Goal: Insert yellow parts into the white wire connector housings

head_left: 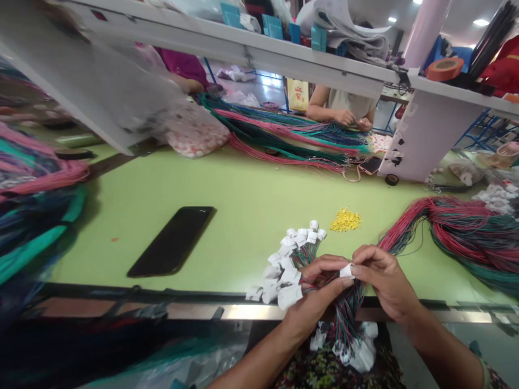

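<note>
My left hand (316, 294) is closed around a bunch of thin red, green and blue wires (346, 313) near the table's front edge. My right hand (385, 278) pinches a small white plastic connector (346, 270) between thumb and fingers, right against the left fingertips. A fan of finished wires ending in white connectors (287, 265) spreads to the left of my hands. More connector-tipped wires (357, 351) hang down over my lap. A long bundle of red and green wires (458, 232) runs off to the right.
A black phone (172, 240) lies on the green table (243, 200). A small heap of yellow bits (345, 220) sits behind my hands. Wire bundles (292, 135) lie across the far side, where another person's hands (351, 119) work. A white shelf (259, 48) spans overhead.
</note>
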Demonstrator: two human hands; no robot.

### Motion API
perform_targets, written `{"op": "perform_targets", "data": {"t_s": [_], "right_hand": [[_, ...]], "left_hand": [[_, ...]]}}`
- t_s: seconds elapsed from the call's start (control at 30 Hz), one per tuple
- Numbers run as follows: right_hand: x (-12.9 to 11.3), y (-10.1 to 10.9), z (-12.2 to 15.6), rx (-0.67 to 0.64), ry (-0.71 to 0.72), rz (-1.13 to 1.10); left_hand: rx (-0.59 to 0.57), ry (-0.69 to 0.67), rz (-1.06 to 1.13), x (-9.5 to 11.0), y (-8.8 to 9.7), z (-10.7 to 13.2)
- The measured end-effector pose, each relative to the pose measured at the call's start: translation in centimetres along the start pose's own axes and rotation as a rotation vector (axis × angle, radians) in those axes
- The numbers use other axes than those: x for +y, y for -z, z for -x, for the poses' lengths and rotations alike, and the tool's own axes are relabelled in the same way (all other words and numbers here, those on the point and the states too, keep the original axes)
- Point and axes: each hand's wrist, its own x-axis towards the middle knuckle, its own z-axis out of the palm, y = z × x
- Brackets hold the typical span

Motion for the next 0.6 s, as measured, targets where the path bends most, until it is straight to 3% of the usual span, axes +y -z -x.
{"op": "perform_targets", "data": {"t_s": [0.13, 0.27, 0.5, 0.6], "right_hand": [[-0.6, 0.3, 0.0, -0.044, -0.009, 0.102], [-0.8, 0.8, 0.1, -0.125, 0.168, 0.298], [-1.9, 3.2, 1.1, -0.191, 0.398, 0.615], [-2.2, 4.5, 2.8, -0.319, 0.402, 0.734]], "left_hand": [[-0.011, 0.053, 0.007, 0.2, 0.0, 0.0], [-0.015, 0.173, 0.054, 0.3, -0.3, -0.4], [-0.238, 0.268, -0.008, 0.4, 0.9, -1.1], [-0.259, 0.290, -0.050, 0.5, 1.5, -1.4]]}}
